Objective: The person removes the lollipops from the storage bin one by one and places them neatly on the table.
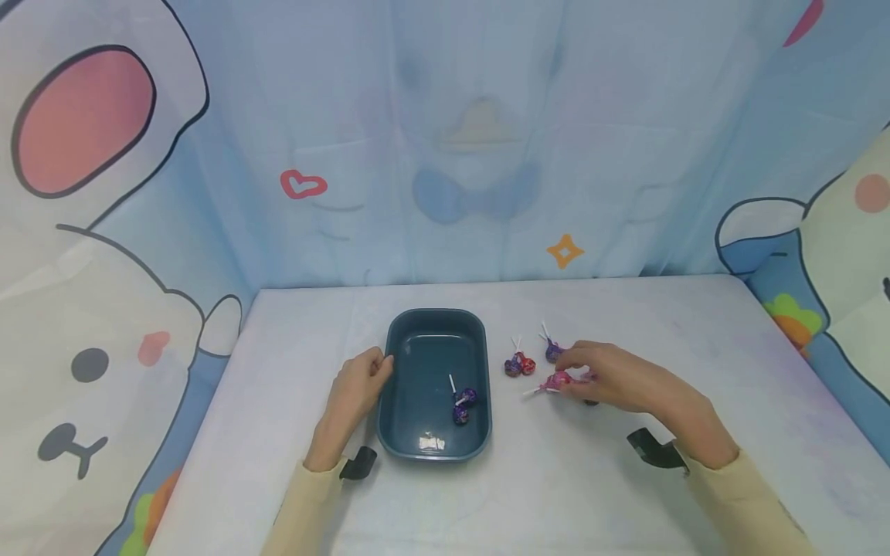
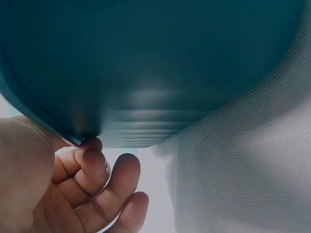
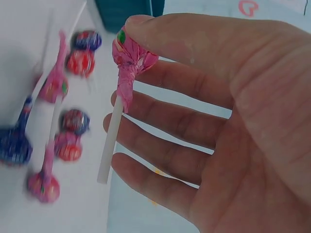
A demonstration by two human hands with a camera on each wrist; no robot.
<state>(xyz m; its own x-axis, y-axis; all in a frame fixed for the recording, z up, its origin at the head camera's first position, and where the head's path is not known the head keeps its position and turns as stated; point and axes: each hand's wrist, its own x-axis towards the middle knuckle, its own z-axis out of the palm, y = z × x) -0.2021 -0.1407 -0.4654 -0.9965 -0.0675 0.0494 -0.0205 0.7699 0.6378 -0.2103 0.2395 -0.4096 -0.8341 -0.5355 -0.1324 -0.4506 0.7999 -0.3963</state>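
Observation:
My left hand [image 1: 354, 390] holds the left rim of a dark teal tray [image 1: 417, 359]. In the left wrist view the thumb and a finger pinch the tray's edge [image 2: 73, 138], the other fingers loosely bent. Purple-wrapped lollipops [image 1: 461, 415] lie inside the tray, on its right side. Right of the tray, my right hand [image 1: 619, 382] pinches a pink-wrapped lollipop [image 3: 127, 73] by its candy end between thumb and forefinger, stick pointing down in the right wrist view. Around that hand lie more lollipops: a red one [image 1: 527, 366], a dark one [image 1: 512, 367] and a purple one [image 1: 553, 353].
Several loose lollipops, among them a pink one [image 3: 43, 187] and a blue one [image 3: 14, 145], lie on the white tabletop [image 1: 278, 347]. A printed cloth curtain [image 1: 348, 232] hangs behind the table and along both sides.

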